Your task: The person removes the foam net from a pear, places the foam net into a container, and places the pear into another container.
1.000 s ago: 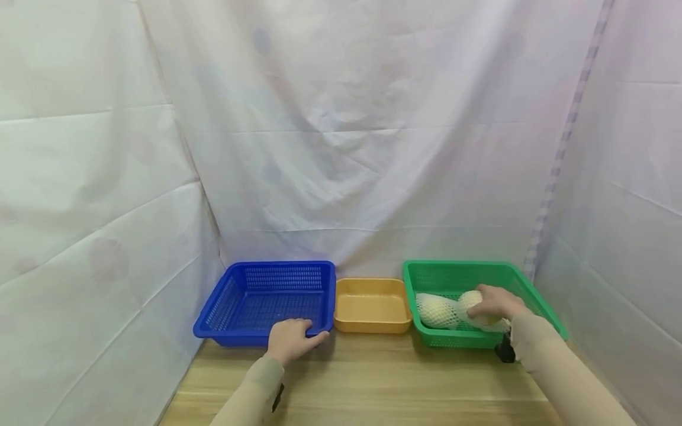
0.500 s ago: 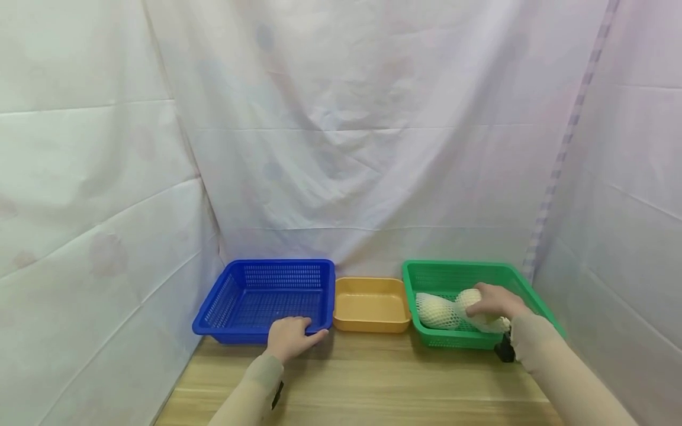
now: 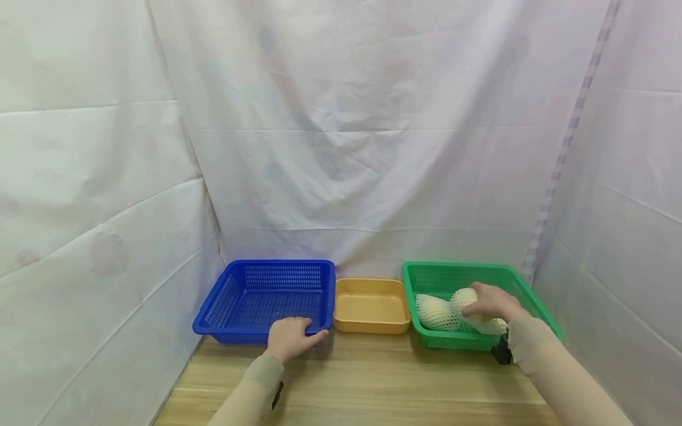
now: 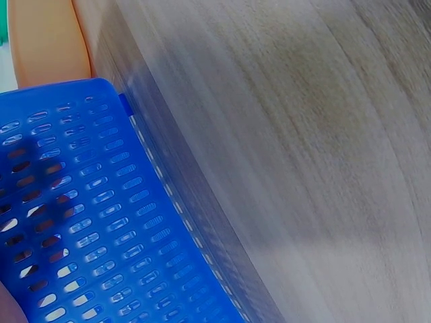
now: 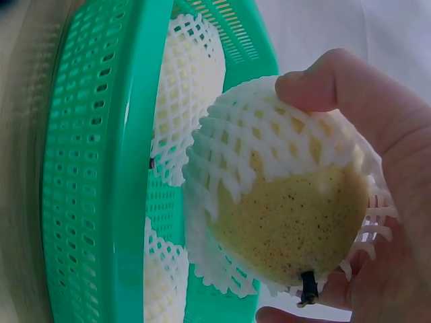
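In the right wrist view my right hand (image 5: 397,141) holds a speckled yellow pear (image 5: 289,215) with a dark stem, partly covered by a white foam net (image 5: 236,134). It is over the green basket (image 3: 458,265). Two more netted pears lie in that basket: one (image 3: 437,312) at the left and one (image 3: 498,325) near the front, partly hidden under my hand. My left hand (image 3: 289,338) grips the front rim of the blue basket (image 3: 229,338); its fingers show faintly through the slots in the left wrist view, and its thumb lies outside.
Between the two baskets stands a shallow yellow tray (image 3: 372,326). All three containers line up along the back of the wooden table (image 3: 383,378). White cloth curtains (image 3: 341,148) hang behind and on both sides.
My right hand has shifted slightly left with the pear, uncovering more of the pear near the front of the green basket. The left hand stays at the blue rim.
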Tool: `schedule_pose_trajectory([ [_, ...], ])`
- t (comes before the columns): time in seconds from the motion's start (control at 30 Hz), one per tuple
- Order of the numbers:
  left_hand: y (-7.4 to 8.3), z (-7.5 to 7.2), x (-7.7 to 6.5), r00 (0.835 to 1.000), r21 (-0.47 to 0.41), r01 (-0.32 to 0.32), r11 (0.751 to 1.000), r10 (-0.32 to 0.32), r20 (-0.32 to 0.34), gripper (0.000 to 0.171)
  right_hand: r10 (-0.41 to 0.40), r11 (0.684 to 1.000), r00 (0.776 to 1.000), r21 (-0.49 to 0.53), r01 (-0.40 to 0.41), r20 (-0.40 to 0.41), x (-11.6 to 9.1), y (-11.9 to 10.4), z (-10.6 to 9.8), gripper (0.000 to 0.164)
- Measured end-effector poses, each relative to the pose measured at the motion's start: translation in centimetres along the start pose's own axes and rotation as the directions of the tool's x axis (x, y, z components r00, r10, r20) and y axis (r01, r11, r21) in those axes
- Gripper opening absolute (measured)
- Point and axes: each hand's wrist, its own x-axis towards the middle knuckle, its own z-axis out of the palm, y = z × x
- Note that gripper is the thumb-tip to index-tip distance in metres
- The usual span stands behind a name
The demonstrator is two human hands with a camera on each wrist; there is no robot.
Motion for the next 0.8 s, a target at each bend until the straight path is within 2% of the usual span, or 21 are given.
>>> schedule_pose_trajectory([
  [0.23, 0.0, 0.0, -0.1, 1.000, -0.006, 0.008, 1.000, -0.008, 0.005, 0.071, -0.044, 0.999, 0.998, 0.007, 0.044, -0.050, -0.1, -0.9, 0.3, 0.083],
  [0.8, 0.1, -0.1, -0.1, 1.000, -0.009, 0.006, 1.000, -0.006, 0.008, 0.070, -0.121, 0.991, 0.977, -0.072, 0.110, -0.175, 0.4, -2.7, 1.4, 0.079],
])
